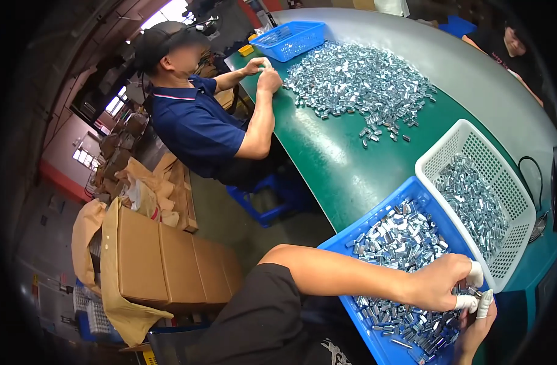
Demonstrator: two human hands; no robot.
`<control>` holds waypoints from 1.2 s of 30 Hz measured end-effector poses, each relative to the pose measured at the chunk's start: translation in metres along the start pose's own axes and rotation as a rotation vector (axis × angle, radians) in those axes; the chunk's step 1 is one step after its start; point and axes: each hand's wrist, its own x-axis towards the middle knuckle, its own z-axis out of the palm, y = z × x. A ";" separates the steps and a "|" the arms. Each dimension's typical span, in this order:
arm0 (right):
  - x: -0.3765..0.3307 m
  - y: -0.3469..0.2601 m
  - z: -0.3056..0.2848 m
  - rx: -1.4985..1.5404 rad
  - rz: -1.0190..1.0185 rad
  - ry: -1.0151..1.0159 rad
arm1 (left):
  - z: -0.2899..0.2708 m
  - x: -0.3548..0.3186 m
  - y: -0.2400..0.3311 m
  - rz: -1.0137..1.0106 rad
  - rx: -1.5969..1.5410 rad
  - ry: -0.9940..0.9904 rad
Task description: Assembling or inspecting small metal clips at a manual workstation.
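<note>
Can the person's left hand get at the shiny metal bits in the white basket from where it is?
Probably yes. The left hand sits over the blue tray, right beside the white basket. The basket is open on top and nothing covers its metal pieces, so only its low wall lies between.

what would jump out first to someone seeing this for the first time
The big heap of small shiny metal parts spread on the green table, up top. Nearer, a blue basket and a white basket hold more, and the left hand and right hand, fingertips capped white, meet over the blue one.
</note>
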 end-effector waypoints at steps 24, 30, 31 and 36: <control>0.004 -0.005 0.002 0.104 -0.046 0.123 | -0.017 0.022 -0.027 0.006 0.333 0.142; 0.001 -0.012 0.000 0.119 -0.052 0.067 | 0.013 -0.013 -0.015 -0.081 0.679 -0.545; 0.004 -0.006 -0.004 0.098 -0.064 0.032 | 0.016 -0.014 -0.019 -0.081 0.676 -0.581; 0.008 -0.012 0.004 0.022 -0.079 -0.049 | 0.018 -0.016 -0.026 -0.167 0.638 -0.549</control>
